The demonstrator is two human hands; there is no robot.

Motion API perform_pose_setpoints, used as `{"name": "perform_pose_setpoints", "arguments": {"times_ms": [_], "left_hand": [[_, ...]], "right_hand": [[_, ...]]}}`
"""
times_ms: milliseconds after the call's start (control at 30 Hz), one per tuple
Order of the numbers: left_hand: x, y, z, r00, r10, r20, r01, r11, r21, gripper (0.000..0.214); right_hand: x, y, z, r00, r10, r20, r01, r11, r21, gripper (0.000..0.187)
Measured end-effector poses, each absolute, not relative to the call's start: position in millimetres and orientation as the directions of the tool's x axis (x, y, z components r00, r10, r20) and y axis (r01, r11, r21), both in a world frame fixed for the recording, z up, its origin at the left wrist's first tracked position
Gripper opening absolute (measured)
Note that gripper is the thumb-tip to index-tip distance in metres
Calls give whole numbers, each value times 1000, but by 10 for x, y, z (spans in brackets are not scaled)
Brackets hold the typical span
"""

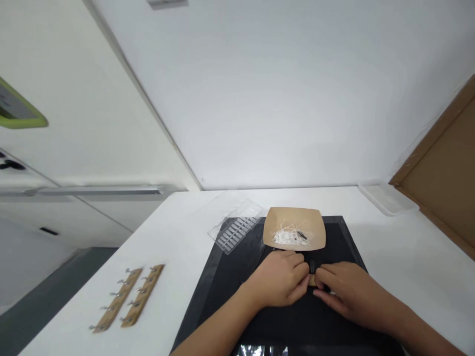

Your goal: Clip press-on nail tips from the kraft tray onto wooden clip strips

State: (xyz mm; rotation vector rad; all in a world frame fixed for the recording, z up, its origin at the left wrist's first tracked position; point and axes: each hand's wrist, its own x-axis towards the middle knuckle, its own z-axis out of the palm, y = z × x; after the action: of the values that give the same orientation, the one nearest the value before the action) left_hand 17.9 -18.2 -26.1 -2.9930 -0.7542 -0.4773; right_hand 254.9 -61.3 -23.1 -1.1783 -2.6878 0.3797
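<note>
My left hand and my right hand meet over the black mat, fingers curled inward. Between them shows a bit of a small wooden piece, pinched from both sides and mostly hidden by the fingers. A small dark piece stands just above it, too small to make out. Right behind my hands sits a brown paper tray holding thin white sticks and a heap of small white bits.
A clear plastic sheet of pale oblong pieces overlaps the mat's back left corner. Two wooden strips with metal pegs lie on the white table at left. A shallow translucent tray and a brown cardboard panel are at right.
</note>
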Motion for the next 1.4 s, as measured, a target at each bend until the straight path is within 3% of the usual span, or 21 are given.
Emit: {"name": "perform_pose_setpoints", "arguments": {"times_ms": [233, 333, 433, 500, 767, 900, 1133, 1400], "left_hand": [[190, -62, -123, 832, 492, 256, 483, -870, 105, 22], [218, -117, -140, 834, 457, 308, 463, -884, 58, 23], [238, -204, -198, 823, 438, 362, 475, -880, -16, 22], [236, -226, -222, 785, 466, 408, 521, -853, -29, 20], [191, -201, -296, 811, 361, 461, 433, -899, -59, 24], [176, -182, -302, 806, 382, 452, 444, -895, -36, 24], [159, -122, -279, 797, 396, 456, 438, -899, 15, 25], [146, -88, -250, 794, 382, 473, 410, -911, 46, 25]], "right_hand": [[2577, -517, -83, -691, 719, 68, 670, 674, -312, 13], [2557, -525, -134, -673, 736, 76, 674, 652, -348, 13], [2530, -547, -238, -678, 735, -16, 681, 620, -388, 16], [2524, -533, -284, -674, 739, 0, 677, 618, -399, 18], [2564, -467, -328, -663, 745, 77, 660, 630, -410, 15], [2603, -474, -250, -648, 752, 123, 652, 630, -421, 14], [2757, -394, -209, -520, 822, 234, 752, 570, -331, 17], [2777, -340, -216, -526, 826, 203, 753, 563, -341, 14]]}}
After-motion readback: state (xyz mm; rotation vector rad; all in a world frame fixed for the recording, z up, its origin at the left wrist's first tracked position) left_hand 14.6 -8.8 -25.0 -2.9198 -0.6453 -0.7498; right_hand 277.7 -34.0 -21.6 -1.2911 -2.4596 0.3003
